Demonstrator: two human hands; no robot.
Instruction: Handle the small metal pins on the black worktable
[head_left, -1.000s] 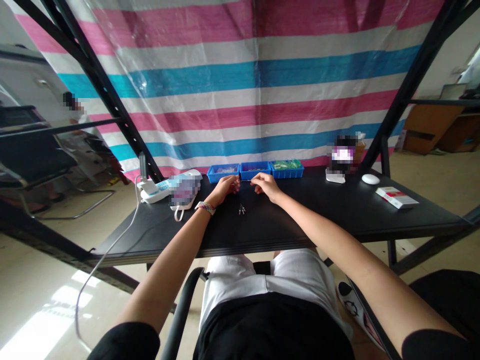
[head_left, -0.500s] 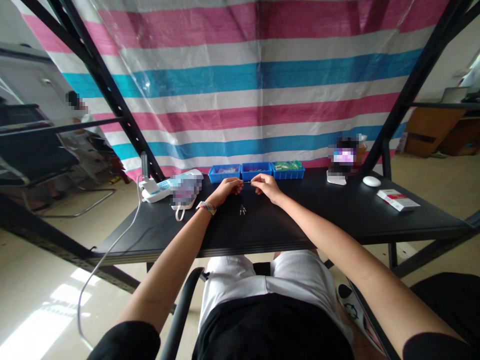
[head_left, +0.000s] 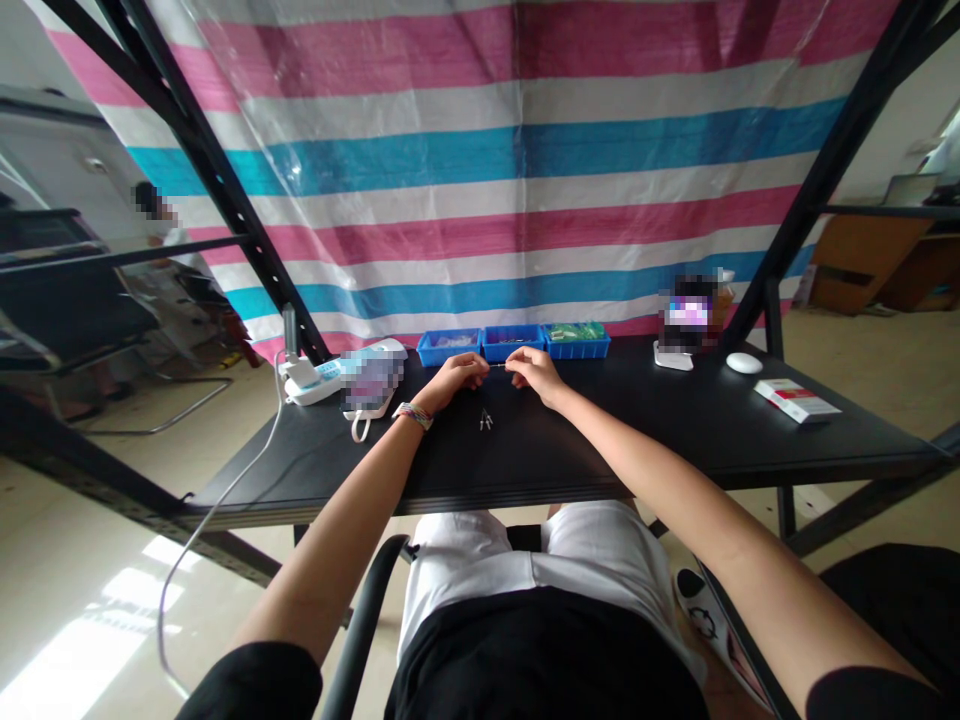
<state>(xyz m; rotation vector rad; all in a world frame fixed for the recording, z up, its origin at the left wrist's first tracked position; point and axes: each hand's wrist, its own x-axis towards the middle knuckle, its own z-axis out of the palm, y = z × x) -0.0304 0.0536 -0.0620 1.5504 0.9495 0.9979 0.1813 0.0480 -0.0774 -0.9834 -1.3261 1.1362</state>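
While a thin wire-like piece point(head_left: 497, 365) is pinched at its ends between the fingertips of the left hand point(head_left: 452, 377) and the right hand point(head_left: 532, 371), just above the black surface point(head_left: 675, 430) at the centre of the frame, it is judged that the piece could easily be bent or let slip, since it is very slender and is held only at its tips. Were it dropped, it could be lost against the dark surface. What exactly the piece is cannot be told at this size.

Two small metal parts point(head_left: 484, 420) are seen lying just below the hands in the frame, apart from both; they could be swept away by a wrist if the hands were lowered carelessly.

Just above the hands, three blue trays point(head_left: 512, 344) are set in a row against the striped tarp point(head_left: 480, 180), close enough to be knocked by the knuckles. To the left, a white device with a cable point(head_left: 304, 380) and a blurred item are placed; to the right, a white round object point(head_left: 743, 362) and a red-and-white box point(head_left: 796, 399) are kept well apart from the hands. Nothing is seen between the hands and the trays.
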